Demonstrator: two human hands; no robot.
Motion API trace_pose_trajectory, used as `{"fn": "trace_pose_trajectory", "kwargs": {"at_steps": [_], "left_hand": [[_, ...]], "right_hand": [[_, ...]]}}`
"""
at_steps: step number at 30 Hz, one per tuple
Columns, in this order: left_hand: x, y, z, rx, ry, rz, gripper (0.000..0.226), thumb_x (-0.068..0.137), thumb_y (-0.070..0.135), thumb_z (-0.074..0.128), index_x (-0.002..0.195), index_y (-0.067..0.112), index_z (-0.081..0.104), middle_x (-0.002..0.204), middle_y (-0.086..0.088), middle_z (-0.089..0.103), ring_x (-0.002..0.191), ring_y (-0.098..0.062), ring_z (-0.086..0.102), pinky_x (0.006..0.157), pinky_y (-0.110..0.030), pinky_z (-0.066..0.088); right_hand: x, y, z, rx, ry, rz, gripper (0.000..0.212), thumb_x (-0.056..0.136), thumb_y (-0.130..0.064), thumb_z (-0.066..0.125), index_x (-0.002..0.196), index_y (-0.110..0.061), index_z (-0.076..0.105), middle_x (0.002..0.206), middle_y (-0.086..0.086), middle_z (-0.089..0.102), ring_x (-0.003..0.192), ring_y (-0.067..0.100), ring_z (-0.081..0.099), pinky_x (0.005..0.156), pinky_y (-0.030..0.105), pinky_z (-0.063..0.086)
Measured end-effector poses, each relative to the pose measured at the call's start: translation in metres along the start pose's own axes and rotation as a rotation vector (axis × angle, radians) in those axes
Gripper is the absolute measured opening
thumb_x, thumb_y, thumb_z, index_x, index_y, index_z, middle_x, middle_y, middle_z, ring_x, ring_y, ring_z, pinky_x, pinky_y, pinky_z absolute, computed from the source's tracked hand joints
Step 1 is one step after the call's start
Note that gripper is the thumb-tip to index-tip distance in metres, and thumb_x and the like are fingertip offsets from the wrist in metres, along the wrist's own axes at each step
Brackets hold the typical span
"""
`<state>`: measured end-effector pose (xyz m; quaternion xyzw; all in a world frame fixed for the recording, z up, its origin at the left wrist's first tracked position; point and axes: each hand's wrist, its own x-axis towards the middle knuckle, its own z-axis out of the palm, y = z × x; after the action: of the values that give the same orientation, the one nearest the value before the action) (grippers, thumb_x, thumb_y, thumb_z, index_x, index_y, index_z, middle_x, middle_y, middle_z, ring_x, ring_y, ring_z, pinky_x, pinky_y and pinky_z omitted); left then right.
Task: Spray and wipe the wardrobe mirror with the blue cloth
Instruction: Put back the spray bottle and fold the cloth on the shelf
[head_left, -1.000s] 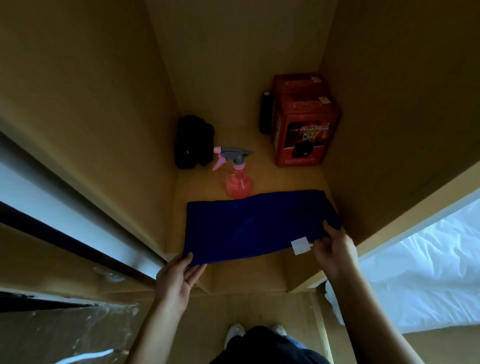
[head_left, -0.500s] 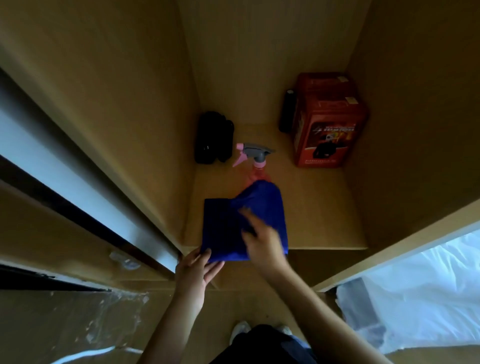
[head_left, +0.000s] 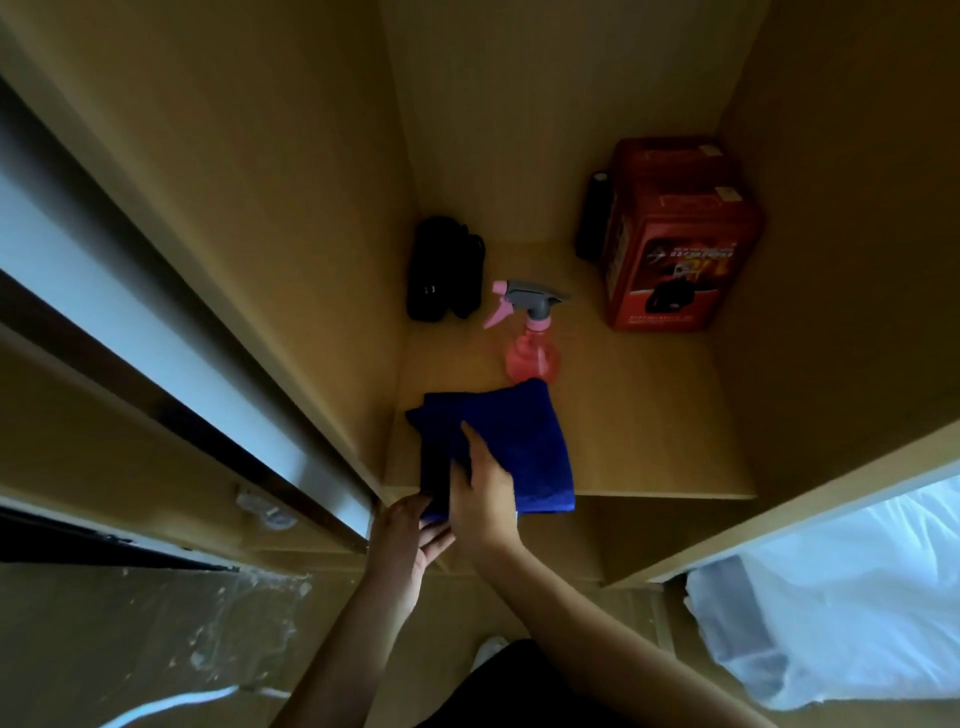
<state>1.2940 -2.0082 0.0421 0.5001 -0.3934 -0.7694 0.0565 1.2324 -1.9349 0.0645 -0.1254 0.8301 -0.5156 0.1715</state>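
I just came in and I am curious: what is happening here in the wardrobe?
A person is handling a blue cloth folded on the wardrobe shelf. The right hand rests on top of it; the left hand holds its near edge. A pink spray bottle stands untouched just behind.

Cloth (head_left: 514, 447) on shelf (head_left: 649, 415) front-left, spray bottle (head_left: 532, 343) just behind it. Box (head_left: 675, 244) at back-right, pouch (head_left: 444, 270) at back-left corner.

Bare forearms, no sleeves; dark trousers (head_left: 519, 691); white shoe (head_left: 488, 652).
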Motion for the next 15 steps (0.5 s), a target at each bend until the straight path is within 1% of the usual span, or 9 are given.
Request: {"fn": "trace_pose_trajectory", "kwargs": {"at_steps": [1, 3, 5, 7, 9, 10, 12, 13, 15], "left_hand": [[0.0, 0.001, 0.0, 0.008, 0.013, 0.007, 0.023, 0.096, 0.009, 0.053, 0.116, 0.0, 0.057, 0.107, -0.019, 0.065, 0.092, -0.027, 0.066, 0.072, -0.035, 0.054], [0.0, 0.001, -0.001, 0.084, 0.052, 0.05, 0.018, 0.094, 0.006, 0.055, 0.11, -0.002, 0.058, 0.105, -0.019, 0.064, 0.089, -0.024, 0.066, 0.077, -0.035, 0.055], [0.0, 0.0, 0.001, 0.151, 0.072, 0.115, 0.012, 0.094, 0.003, 0.053, 0.098, 0.0, 0.063, 0.098, -0.014, 0.065, 0.085, -0.019, 0.065, 0.079, -0.032, 0.052], [0.0, -0.001, 0.003, 0.159, 0.086, 0.168, 0.027, 0.093, 0.0, 0.05, 0.077, 0.009, 0.07, 0.082, -0.01, 0.066, 0.077, -0.021, 0.062, 0.075, -0.033, 0.049], [0.002, -0.002, 0.002, 0.174, 0.094, 0.178, 0.033, 0.092, -0.001, 0.048, 0.082, 0.017, 0.074, 0.086, -0.01, 0.07, 0.083, -0.025, 0.065, 0.077, -0.037, 0.049], [0.004, -0.002, 0.001, 0.161, 0.103, 0.169, 0.03, 0.093, 0.0, 0.047, 0.099, 0.015, 0.071, 0.098, -0.012, 0.07, 0.09, -0.027, 0.066, 0.077, -0.038, 0.051], [0.007, -0.001, 0.0, 0.052, 0.106, 0.122, 0.028, 0.097, 0.002, 0.043, 0.12, 0.008, 0.059, 0.112, -0.016, 0.064, 0.096, -0.029, 0.065, 0.077, -0.039, 0.052], [0.007, 0.0, 0.001, 0.014, 0.104, 0.106, 0.027, 0.098, 0.005, 0.041, 0.121, 0.006, 0.056, 0.114, -0.018, 0.062, 0.096, -0.029, 0.064, 0.076, -0.038, 0.052], [0.007, 0.003, 0.002, -0.002, 0.094, 0.099, 0.023, 0.099, 0.015, 0.044, 0.116, 0.008, 0.057, 0.114, -0.017, 0.061, 0.099, -0.03, 0.063, 0.075, -0.037, 0.053]], "right_hand": [[0.003, -0.002, -0.004, 0.093, 0.069, 0.041, 0.048, 0.102, -0.012, 0.043, 0.149, -0.016, 0.036, 0.103, 0.01, 0.067, 0.076, 0.015, 0.062, 0.063, 0.022, 0.048], [0.006, -0.005, -0.01, 0.132, 0.184, 0.005, 0.048, 0.101, -0.01, 0.044, 0.148, -0.016, 0.037, 0.1, 0.01, 0.066, 0.07, 0.012, 0.059, 0.055, 0.015, 0.042], [0.006, -0.006, -0.008, 0.031, 0.142, -0.094, 0.052, 0.1, -0.007, 0.044, 0.15, -0.016, 0.032, 0.129, 0.01, 0.059, 0.108, 0.02, 0.06, 0.081, 0.021, 0.05], [0.001, -0.005, 0.003, -0.24, -0.161, -0.133, 0.056, 0.1, -0.007, 0.04, 0.153, -0.013, 0.023, 0.155, 0.007, 0.033, 0.144, 0.019, 0.029, 0.118, 0.038, 0.026], [-0.001, 0.003, 0.009, -0.419, -0.429, -0.116, 0.058, 0.102, -0.011, 0.037, 0.155, -0.012, 0.015, 0.161, 0.006, 0.02, 0.15, 0.016, 0.008, 0.123, 0.039, 0.001], [0.0, 0.006, 0.006, -0.392, -0.478, -0.105, 0.059, 0.101, -0.01, 0.039, 0.155, -0.013, 0.016, 0.161, 0.006, 0.021, 0.15, 0.017, 0.01, 0.122, 0.037, 0.002], [0.003, 0.009, -0.01, -0.192, -0.397, -0.093, 0.057, 0.096, -0.007, 0.046, 0.151, -0.015, 0.032, 0.156, 0.004, 0.034, 0.14, 0.016, 0.035, 0.113, 0.026, 0.029], [0.005, 0.01, -0.022, -0.091, -0.277, -0.074, 0.052, 0.094, -0.005, 0.049, 0.144, -0.016, 0.044, 0.149, 0.003, 0.044, 0.127, 0.014, 0.048, 0.099, 0.019, 0.039], [0.018, 0.021, -0.047, -0.022, 0.045, 0.008, 0.042, 0.092, -0.004, 0.052, 0.131, -0.018, 0.058, 0.134, 0.003, 0.058, 0.108, 0.014, 0.058, 0.081, 0.015, 0.04]]}}
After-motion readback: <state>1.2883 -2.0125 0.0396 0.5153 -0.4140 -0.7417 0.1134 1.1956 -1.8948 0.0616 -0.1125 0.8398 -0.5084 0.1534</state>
